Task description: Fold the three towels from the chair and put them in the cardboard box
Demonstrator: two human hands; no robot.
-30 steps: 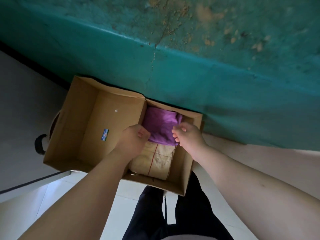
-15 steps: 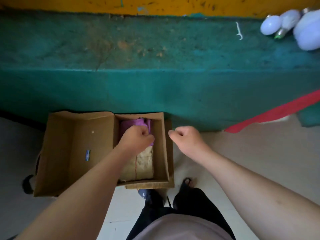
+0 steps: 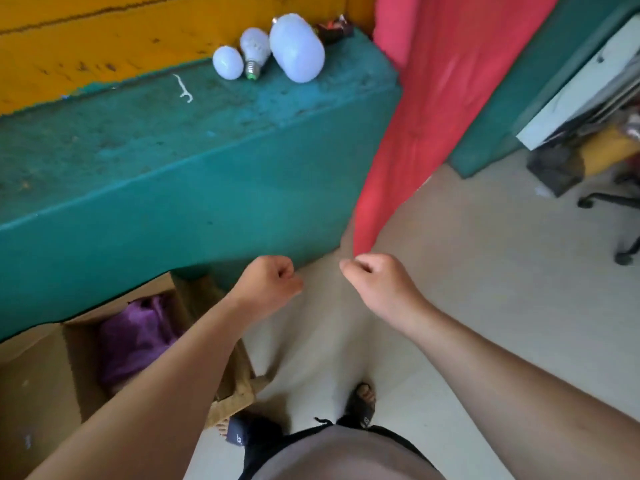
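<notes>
The cardboard box stands on the floor at the lower left, against the teal ledge. A folded purple towel lies inside it; my left forearm covers whatever lies beneath and in front of the towel. My left hand hovers above the floor just past the box's right corner, fingers curled into a fist with nothing in it. My right hand hangs level with it a little to the right, also curled and holding nothing.
A teal ledge runs along the wall, with three light bulbs on top. A red cloth hangs down to the floor ahead. At the far right are a white desk and a wheeled chair base. My sandalled feet stand below.
Both hands have come up out of the box, leaving the purple towel inside. My view has swung right and upward, so the box now sits at the lower left.
</notes>
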